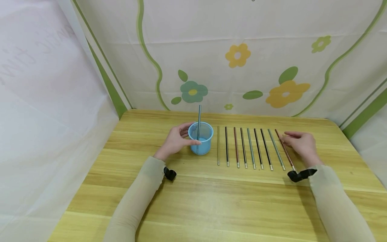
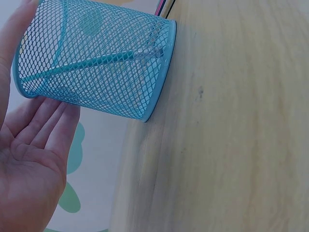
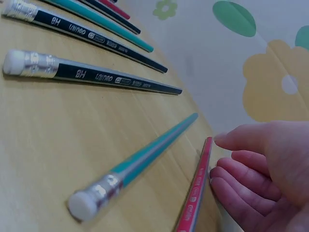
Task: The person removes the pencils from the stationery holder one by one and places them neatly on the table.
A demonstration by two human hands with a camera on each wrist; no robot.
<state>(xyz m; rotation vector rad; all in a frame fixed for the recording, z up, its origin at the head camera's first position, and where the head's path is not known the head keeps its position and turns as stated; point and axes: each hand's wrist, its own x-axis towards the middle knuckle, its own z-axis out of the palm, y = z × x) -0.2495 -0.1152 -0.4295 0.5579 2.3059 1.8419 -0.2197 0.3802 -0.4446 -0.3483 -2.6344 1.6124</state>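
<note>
My left hand (image 1: 176, 139) holds a light blue mesh pencil cup (image 1: 202, 148) near its rim, thumb on the near side and fingers behind. The cup stands upright on the table, and a teal pencil (image 2: 96, 64) leans inside it, eraser end down. At the right end of a row of pencils, my right hand (image 1: 300, 144) is beside a red pencil (image 3: 195, 193), its fingertips close to the upper part. The fingers are loosely bent, not closed around the pencil; whether they touch it I cannot tell. Just left of it lies a teal pencil (image 3: 149, 152).
Several more pencils lie side by side between cup and right hand, including a black pencil (image 1: 266, 149) and a gold-coloured pencil (image 1: 218, 146); their erasers face the near side. Behind the wooden table (image 1: 211, 208) hangs a flowered cloth (image 1: 211, 60).
</note>
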